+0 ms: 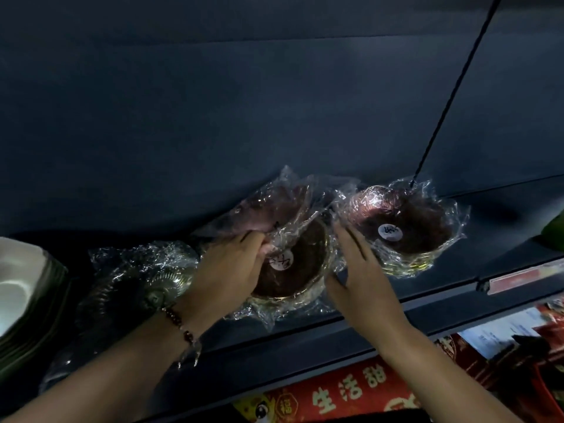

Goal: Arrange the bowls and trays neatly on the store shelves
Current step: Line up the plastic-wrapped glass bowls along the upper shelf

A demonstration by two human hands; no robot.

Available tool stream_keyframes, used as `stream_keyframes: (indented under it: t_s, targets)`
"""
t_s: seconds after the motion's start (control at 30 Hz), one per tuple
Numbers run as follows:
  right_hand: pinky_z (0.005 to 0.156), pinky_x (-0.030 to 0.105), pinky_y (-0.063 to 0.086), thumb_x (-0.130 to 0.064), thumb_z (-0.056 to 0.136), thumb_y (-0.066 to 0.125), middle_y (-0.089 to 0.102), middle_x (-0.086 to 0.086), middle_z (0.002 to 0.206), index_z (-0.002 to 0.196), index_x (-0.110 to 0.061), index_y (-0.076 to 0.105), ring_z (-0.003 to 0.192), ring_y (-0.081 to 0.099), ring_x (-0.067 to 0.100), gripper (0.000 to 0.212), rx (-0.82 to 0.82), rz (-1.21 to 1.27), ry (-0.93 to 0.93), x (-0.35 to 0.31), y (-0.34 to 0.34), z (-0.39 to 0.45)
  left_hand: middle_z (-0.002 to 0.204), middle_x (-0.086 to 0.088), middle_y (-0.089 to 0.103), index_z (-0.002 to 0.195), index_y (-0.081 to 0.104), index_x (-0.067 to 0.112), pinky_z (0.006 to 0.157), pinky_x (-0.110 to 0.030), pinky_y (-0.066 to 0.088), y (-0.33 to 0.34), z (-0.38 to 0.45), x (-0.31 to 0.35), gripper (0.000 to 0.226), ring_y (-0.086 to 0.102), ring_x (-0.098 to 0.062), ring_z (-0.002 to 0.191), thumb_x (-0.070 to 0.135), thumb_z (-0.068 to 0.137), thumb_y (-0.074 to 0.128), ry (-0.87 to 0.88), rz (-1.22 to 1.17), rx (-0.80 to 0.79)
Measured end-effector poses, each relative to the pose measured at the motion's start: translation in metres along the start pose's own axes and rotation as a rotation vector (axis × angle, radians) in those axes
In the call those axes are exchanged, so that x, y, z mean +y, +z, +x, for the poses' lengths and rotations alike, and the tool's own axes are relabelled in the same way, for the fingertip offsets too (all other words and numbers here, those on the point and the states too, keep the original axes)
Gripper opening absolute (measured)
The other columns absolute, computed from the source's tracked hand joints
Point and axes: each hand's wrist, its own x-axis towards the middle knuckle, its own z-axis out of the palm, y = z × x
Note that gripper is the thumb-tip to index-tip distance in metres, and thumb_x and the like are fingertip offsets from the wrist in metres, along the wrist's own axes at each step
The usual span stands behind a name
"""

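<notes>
Three dark brown bowls wrapped in clear plastic stand on a dark shelf (381, 315). The middle wrapped bowl (302, 270) bears a white sticker. My left hand (235, 267) pinches the plastic wrap over it, where another wrapped reddish bowl (274, 209) leans behind. My right hand (357, 270) is flat with fingers together, resting between the middle bowl and the right wrapped bowl (406, 227), touching its wrap. A wrapped dark metallic bowl (143, 285) sits at the left, partly under my left wrist.
A stack of white bowls with green rims (27, 297) stands at the far left. A black rod (451, 96) slants down to the right bowl. Red packaged goods (351, 395) lie below the shelf edge. A green object (554, 230) shows at the right edge.
</notes>
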Motion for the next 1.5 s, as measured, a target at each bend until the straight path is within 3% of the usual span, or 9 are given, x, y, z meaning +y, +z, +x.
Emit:
stream_keyframes:
  t_s: [0.2, 0.5, 0.7, 0.97, 1.13, 1.2, 1.3, 1.43, 1.5]
  targets:
    - [0.111, 0.034, 0.01, -0.028, 0.09, 0.06, -0.006, -0.015, 0.159, 0.149, -0.034, 0.013, 0.144, -0.008, 0.009, 0.075, 0.015, -0.194, -0.208, -0.044, 0.018, 0.014, 0.083, 0.006, 0.065, 0.095, 0.06, 0.02, 0.062, -0.024, 0.039, -0.037, -0.035, -0.032, 0.014, 0.055, -0.009, 0.068, 0.027, 0.096, 0.048, 0.052, 0.103, -0.041]
    - [0.115, 0.043, 0.025, -0.03, 0.089, 0.061, 0.011, 0.005, 0.159, 0.152, -0.034, 0.007, 0.146, 0.014, 0.026, 0.083, -0.101, -0.217, -0.349, -0.115, 0.108, 0.023, 0.082, 0.001, 0.068, 0.089, 0.062, 0.02, 0.071, -0.034, 0.043, -0.071, -0.116, -0.126, 0.028, 0.063, -0.023, 0.071, 0.033, 0.092, 0.037, -0.088, 0.165, -0.02]
    - [0.114, 0.052, 0.028, -0.028, 0.092, 0.057, 0.014, 0.001, 0.157, 0.15, -0.036, 0.017, 0.146, 0.013, 0.025, 0.071, -0.184, -0.171, -0.353, -0.17, 0.151, 0.031, 0.087, -0.002, 0.07, 0.094, 0.061, 0.018, 0.069, -0.034, 0.046, -0.102, -0.146, -0.189, 0.025, 0.064, -0.024, 0.075, 0.028, 0.095, 0.039, -0.137, 0.171, -0.046]
    - [0.087, 0.04, 0.051, -0.026, 0.078, 0.072, 0.046, 0.007, 0.111, 0.129, -0.023, 0.054, 0.103, 0.047, 0.024, 0.054, 0.101, -0.382, -0.356, -0.206, 0.185, 0.021, 0.086, 0.001, 0.069, 0.097, 0.061, 0.02, 0.075, -0.034, 0.043, -0.103, -0.162, -0.239, 0.01, 0.063, -0.021, 0.078, 0.024, 0.093, 0.054, -0.003, 0.167, -0.068]
    - [0.102, 0.052, 0.04, -0.023, 0.073, 0.078, 0.043, 0.015, 0.131, 0.12, -0.023, 0.06, 0.122, 0.04, 0.034, 0.051, 0.23, -0.537, -0.348, -0.208, 0.193, 0.02, 0.09, 0.002, 0.071, 0.095, 0.065, 0.021, 0.08, -0.034, 0.045, -0.092, -0.161, -0.247, 0.011, 0.066, -0.021, 0.081, 0.02, 0.088, 0.058, 0.055, 0.139, -0.077]
    - [0.11, 0.057, 0.022, -0.024, 0.075, 0.075, 0.033, 0.018, 0.148, 0.13, -0.026, 0.056, 0.138, 0.027, 0.042, 0.058, 0.156, -0.617, -0.331, -0.205, 0.199, 0.017, 0.103, 0.002, 0.071, 0.106, 0.064, 0.022, 0.089, -0.036, 0.044, -0.084, -0.161, -0.241, 0.023, 0.065, -0.021, 0.095, 0.018, 0.085, 0.055, 0.116, 0.138, -0.144]
    - [0.112, 0.058, 0.017, -0.022, 0.077, 0.072, 0.037, 0.008, 0.151, 0.13, -0.034, 0.054, 0.142, 0.023, 0.037, 0.057, -0.082, -0.772, -0.368, -0.195, 0.217, 0.007, 0.122, 0.003, 0.064, 0.119, 0.059, 0.024, 0.102, -0.037, 0.034, -0.061, -0.168, -0.238, 0.028, 0.057, -0.02, 0.114, 0.025, 0.096, 0.044, 0.117, 0.135, -0.251]
    - [0.117, 0.04, -0.006, -0.009, 0.095, 0.046, 0.03, -0.005, 0.155, 0.141, -0.034, 0.041, 0.147, 0.008, 0.021, 0.053, -0.388, -0.629, -0.198, -0.173, 0.245, -0.015, 0.076, 0.005, 0.07, 0.083, 0.068, 0.023, 0.073, -0.029, 0.05, -0.027, -0.188, -0.243, 0.015, 0.067, -0.018, 0.07, 0.024, 0.069, 0.072, 0.147, 0.092, -0.324]
    - [0.117, 0.037, -0.003, -0.009, 0.098, 0.039, 0.025, -0.003, 0.157, 0.145, -0.033, 0.035, 0.148, 0.007, 0.02, 0.053, -0.413, -0.571, -0.108, -0.168, 0.256, -0.023, 0.064, 0.007, 0.064, 0.072, 0.064, 0.024, 0.069, -0.025, 0.05, -0.01, -0.2, -0.245, 0.013, 0.064, -0.016, 0.06, 0.023, 0.059, 0.065, 0.124, 0.084, -0.316]
